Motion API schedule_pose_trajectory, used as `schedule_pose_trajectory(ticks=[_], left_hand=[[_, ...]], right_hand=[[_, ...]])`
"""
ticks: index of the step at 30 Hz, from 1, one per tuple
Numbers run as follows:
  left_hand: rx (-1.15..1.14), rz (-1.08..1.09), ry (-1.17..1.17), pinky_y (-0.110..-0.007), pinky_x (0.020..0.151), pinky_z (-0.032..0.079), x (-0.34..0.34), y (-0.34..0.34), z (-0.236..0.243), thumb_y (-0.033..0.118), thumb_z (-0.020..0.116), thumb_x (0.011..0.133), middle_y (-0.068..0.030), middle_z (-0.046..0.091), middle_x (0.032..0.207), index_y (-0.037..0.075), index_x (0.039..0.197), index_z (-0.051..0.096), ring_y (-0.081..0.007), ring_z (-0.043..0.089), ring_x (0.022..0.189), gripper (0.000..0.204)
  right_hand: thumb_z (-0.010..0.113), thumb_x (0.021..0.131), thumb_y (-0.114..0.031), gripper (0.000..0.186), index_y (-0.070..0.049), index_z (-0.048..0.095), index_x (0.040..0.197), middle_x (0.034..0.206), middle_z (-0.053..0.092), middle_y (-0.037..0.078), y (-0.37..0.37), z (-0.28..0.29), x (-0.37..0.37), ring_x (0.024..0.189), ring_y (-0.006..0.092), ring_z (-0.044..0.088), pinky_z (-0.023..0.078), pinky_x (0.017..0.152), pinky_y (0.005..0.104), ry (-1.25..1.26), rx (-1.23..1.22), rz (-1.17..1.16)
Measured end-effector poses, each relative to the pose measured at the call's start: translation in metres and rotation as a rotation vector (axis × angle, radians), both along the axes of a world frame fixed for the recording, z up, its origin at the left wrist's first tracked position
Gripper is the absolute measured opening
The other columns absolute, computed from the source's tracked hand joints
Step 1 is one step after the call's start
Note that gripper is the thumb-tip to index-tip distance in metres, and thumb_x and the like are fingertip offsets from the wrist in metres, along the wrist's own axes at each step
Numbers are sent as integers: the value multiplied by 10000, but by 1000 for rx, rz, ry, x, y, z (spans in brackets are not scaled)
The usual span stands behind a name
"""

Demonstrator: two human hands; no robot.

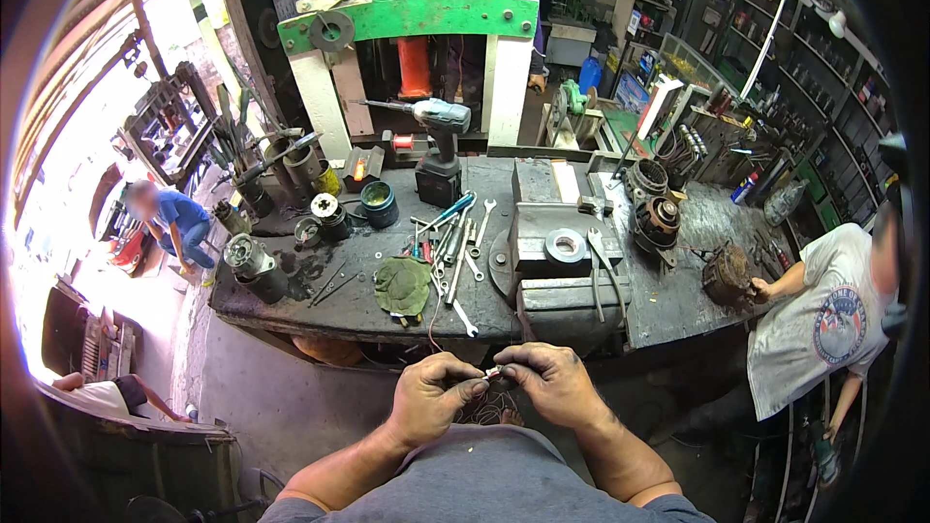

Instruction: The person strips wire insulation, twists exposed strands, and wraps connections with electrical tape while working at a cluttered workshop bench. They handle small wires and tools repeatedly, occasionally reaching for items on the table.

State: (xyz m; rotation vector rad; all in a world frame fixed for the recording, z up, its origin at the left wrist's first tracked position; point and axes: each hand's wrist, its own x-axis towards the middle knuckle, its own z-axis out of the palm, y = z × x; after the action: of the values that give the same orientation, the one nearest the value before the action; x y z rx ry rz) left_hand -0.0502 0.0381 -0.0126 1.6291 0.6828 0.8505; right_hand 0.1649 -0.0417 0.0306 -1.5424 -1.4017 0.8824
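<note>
My left hand (436,392) and my right hand (552,387) are close together in front of the bench edge, thumbs and fingers pinching a small pale piece (492,373), likely a connector, too small to make out well. Thin wires (484,409) hang below it. On the workbench (271,300) just beyond are loose wrenches (460,315), a green cloth (401,286), a large vise (567,305) with a tape roll (564,245) and pliers (610,276) on it, and an upright cordless drill (441,145).
A green-and-white press frame (494,24) stands behind the bench, a person beyond it. Motor parts (250,266) stand at left, more (654,228) at right. A person in a white shirt (819,324) works at right; others (176,228) sit at left. Shelves (814,68) line the right wall.
</note>
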Motion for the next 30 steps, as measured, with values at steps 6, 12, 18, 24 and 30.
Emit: schedule_pose_trajectory(ticks=[6,12,18,24,30], left_hand=[[-343,-4,-44,-251,701,545,4,-8,-3,65,879,957,-24,766,927,-1,1035,779,-74,674,807,143],[-355,-20,-16,-240,721,570,3,-7,-6,134,867,987,-47,807,951,-5,1060,795,-58,694,824,173],[-259,-41,42,-277,747,564,8,-2,-5,168,854,992,-45,782,946,17,1098,807,-93,692,839,190],[6,-61,163,-345,809,549,8,10,-10,167,821,990,-80,735,911,25,1115,809,-201,692,861,190],[-41,20,131,-312,783,533,7,18,-17,118,813,994,-54,724,916,6,1111,804,-142,660,837,163]], right_hand=[[765,1003,-36,186,-1,800,1182,1090,829,172,-3,-5,1,982,247,809,630,875,366,-19,42,11],[768,996,-19,180,1,791,1173,1060,821,165,-7,-8,2,977,245,808,628,864,360,46,33,-9],[759,988,8,157,0,783,1142,1048,812,166,-4,-9,4,958,280,808,630,849,368,6,117,4],[819,932,-4,256,-14,778,1185,1093,809,164,3,-3,4,999,310,802,645,866,386,-184,267,39],[860,914,-489,780,-15,610,1481,1465,593,306,28,6,75,1390,471,564,503,1145,515,-870,-107,-576]])
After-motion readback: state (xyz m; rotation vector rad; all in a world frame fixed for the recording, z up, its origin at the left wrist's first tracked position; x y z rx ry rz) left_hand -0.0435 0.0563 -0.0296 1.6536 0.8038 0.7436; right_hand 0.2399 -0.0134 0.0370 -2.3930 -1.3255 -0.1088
